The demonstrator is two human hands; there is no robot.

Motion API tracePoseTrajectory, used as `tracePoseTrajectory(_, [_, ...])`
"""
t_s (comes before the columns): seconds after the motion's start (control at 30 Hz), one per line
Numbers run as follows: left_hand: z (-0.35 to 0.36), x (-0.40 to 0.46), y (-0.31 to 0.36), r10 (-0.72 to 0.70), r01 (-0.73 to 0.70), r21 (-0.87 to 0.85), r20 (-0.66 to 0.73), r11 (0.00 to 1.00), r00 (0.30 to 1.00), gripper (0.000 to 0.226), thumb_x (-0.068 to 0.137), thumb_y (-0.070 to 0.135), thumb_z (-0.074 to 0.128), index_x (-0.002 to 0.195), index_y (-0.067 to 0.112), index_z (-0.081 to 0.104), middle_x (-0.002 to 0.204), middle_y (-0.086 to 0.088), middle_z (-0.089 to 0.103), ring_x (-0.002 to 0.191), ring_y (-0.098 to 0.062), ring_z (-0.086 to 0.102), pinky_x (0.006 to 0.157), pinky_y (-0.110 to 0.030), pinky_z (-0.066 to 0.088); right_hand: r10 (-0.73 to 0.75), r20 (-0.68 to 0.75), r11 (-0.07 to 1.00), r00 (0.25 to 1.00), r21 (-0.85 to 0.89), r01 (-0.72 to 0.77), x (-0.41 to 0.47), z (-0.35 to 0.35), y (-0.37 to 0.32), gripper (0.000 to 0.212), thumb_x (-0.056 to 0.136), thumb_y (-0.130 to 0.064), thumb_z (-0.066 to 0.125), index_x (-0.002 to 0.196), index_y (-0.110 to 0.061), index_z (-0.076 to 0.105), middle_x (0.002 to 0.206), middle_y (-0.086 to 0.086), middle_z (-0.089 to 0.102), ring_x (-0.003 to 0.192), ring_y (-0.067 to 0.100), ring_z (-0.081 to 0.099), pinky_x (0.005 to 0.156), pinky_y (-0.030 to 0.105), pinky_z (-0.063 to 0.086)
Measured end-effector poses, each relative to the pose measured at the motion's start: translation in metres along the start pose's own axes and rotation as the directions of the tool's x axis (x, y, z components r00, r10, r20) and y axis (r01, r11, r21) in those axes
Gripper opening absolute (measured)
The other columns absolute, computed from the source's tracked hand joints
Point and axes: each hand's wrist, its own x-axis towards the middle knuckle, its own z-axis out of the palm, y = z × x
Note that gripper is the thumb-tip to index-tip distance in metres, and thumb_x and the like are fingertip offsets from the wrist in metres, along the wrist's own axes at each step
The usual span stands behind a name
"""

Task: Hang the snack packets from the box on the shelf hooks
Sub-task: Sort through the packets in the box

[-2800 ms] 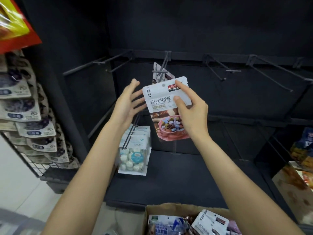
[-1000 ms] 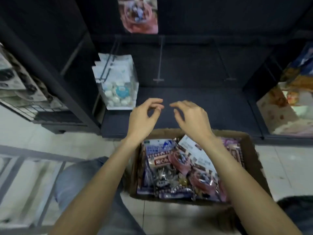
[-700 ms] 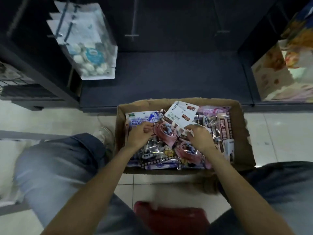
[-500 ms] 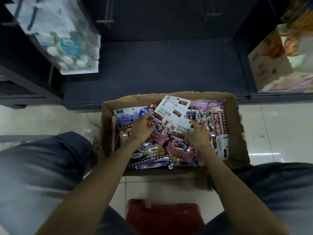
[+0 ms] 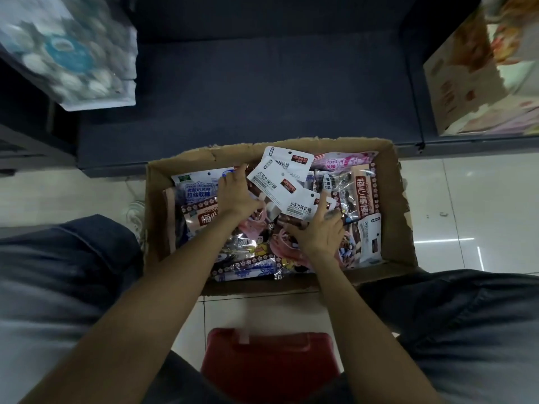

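**Back in the box, digging for the next packet**

The snack packets [image 5: 280,185] are all in the cardboard box [image 5: 404,205] on the floor, a loose pile with three white-topped ones fanned out near the box's far edge. Those look like the same kind as the one held up at the hooks a few seconds ago, which is no longer in either hand, so that one seems to be hung and this is the next round.

The left hand [image 5: 236,193] is in the far-left part of the pile, fingers curled down among the packets by the edge of the middle white one. Can't tell if it's actually pinching anything or just pushing stuff aside. The right hand [image 5: 319,231] lies over the pink packets near the middle, fingers spread, tips touching the nearest white packet [image 5: 303,207], nothing gripped. Half a second ago both hands were in about the same spots, so the person is sorting rather than lifting yet.

Around that: a red stool [image 5: 271,363] at the near side of the box, the person's knees either side, and the dark shelf base [image 5: 262,91] past the far edge with a bag of white candies [image 5: 70,53] hanging over its left end. No hooks in view now, so the head has to come back up before anything gets hung.
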Motion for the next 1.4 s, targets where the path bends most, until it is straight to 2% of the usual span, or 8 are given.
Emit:
tracePoseTrajectory(0.1, [-0.001, 0.0, 0.012, 0.027, -0.025, -0.037, 0.053, 0.999, 0.998, 0.107, 0.068, 0.041, 0.082, 0.149, 0.016, 0.017, 0.147, -0.015, 0.032, 0.139, -0.035, 0.023, 0.113, -0.044, 0.02, 0.009, 0.038, 0.999, 0.999, 0.048, -0.01, -0.002, 0.001, -0.004, 0.119, 0.07, -0.052, 0.077, 0.15, -0.033, -0.009, 0.145, 0.027, 0.023, 0.129, 0.038, 0.035, 0.105, 0.042, 0.032])
tracePoseTrajectory(0.3, [0.01, 0.001, 0.023, -0.016, 0.016, -0.109, -0.002, 0.994, 1.0, 0.08, 0.066, 0.048, 0.08, 0.13, 0.023, 0.04, 0.138, -0.009, 0.041, 0.127, -0.03, 0.041, 0.107, -0.048, 0.032, 0.064, -0.053, 0.765, 0.997, 0.644, -0.015, -0.005, -0.016, -0.001, 0.08, 0.086, -0.012, 0.068, 0.149, -0.024, 0.019, 0.112, 0.009, 0.061, 0.09, 0.02, 0.06, 0.072, 0.029, 0.049])
tracePoseTrajectory(0.57, [-0.01, -0.046, -0.008, 0.156, -0.039, -0.566, 0.16, 0.824, 0.975, 0.045, 0.089, 0.03, 0.064, 0.13, 0.014, 0.053, 0.123, 0.0, 0.062, 0.105, -0.01, 0.058, 0.084, -0.02, 0.046, -0.039, -0.048, 0.766, 0.998, 0.64, 0.061, -0.004, -0.031, 0.005, 0.013, 0.101, -0.02, 0.043, 0.104, -0.009, 0.05, 0.078, -0.002, 0.052, 0.068, 0.011, 0.051, 0.049, 0.015, 0.034])
tracePoseTrajectory(0.63, [-0.031, -0.065, -0.013, 0.178, -0.07, -0.636, 0.108, 0.768, 0.978, 0.04, 0.091, 0.028, 0.061, 0.127, 0.013, 0.053, 0.119, 0.003, 0.064, 0.106, -0.009, 0.06, 0.095, -0.03, 0.049, -0.061, -0.128, 0.708, 0.99, 0.693, 0.133, -0.011, -0.041, 0.004, 0.005, 0.1, -0.016, 0.045, 0.101, -0.011, 0.047, 0.077, -0.005, 0.051, 0.064, 0.004, 0.047, 0.056, 0.016, 0.039])
tracePoseTrajectory(0.77, [-0.098, -0.103, -0.015, 0.179, -0.244, -0.685, -0.166, 0.687, 0.97, 0.022, 0.091, 0.016, 0.06, 0.112, 0.023, 0.055, 0.105, 0.011, 0.065, 0.094, 0.006, 0.062, 0.081, -0.013, 0.05, -0.191, -0.222, 0.62, 0.956, 0.728, 0.293, -0.036, -0.077, -0.012, 0.016, 0.097, -0.006, 0.046, 0.106, -0.015, 0.054, 0.085, -0.005, 0.058, 0.053, 0.001, 0.045, 0.041, 0.01, 0.033])
tracePoseTrajectory(0.9, [-0.174, -0.125, -0.008, 0.123, -0.407, -0.665, -0.431, 0.626, 0.894, 0.015, 0.092, 0.012, 0.06, 0.105, 0.018, 0.058, 0.095, 0.016, 0.063, 0.082, 0.013, 0.062, 0.07, -0.007, 0.046, -0.346, -0.425, 0.67, 0.836, 0.511, 0.538, -0.069, -0.13, -0.052, 0.016, 0.09, -0.009, 0.054, 0.086, -0.022, 0.063, 0.072, 0.001, 0.067, 0.041, 0.01, 0.041, 0.04, 0.017, 0.031])
tracePoseTrajectory(1.17, [-0.294, -0.144, 0.013, 0.244, -0.639, -0.552, -0.623, 0.536, 0.743, 0.014, 0.089, 0.012, 0.064, 0.086, 0.026, 0.062, 0.071, 0.024, 0.068, 0.069, 0.009, 0.062, 0.062, -0.008, 0.045, -0.692, -0.475, 0.359, 0.544, 0.428, 0.83, -0.14, -0.236, -0.167, 0.022, 0.092, -0.041, 0.057, 0.109, -0.029, 0.066, 0.063, -0.002, 0.066, 0.054, 0.007, 0.052, 0.056, 0.025, 0.04])
tracePoseTrajectory(1.4, [-0.395, -0.143, 0.022, 0.263, -0.784, -0.449, -0.768, 0.429, 0.584, 0.005, 0.089, 0.015, 0.064, 0.086, 0.018, 0.063, 0.078, 0.008, 0.065, 0.071, -0.001, 0.061, 0.065, -0.016, 0.047, -0.656, -0.638, 0.235, 0.404, 0.336, 0.912, -0.167, -0.31, -0.258, 0.015, 0.089, -0.029, 0.065, 0.077, -0.02, 0.069, 0.049, -0.018, 0.05, 0.051, -0.001, 0.044, 0.053, 0.013, 0.032])
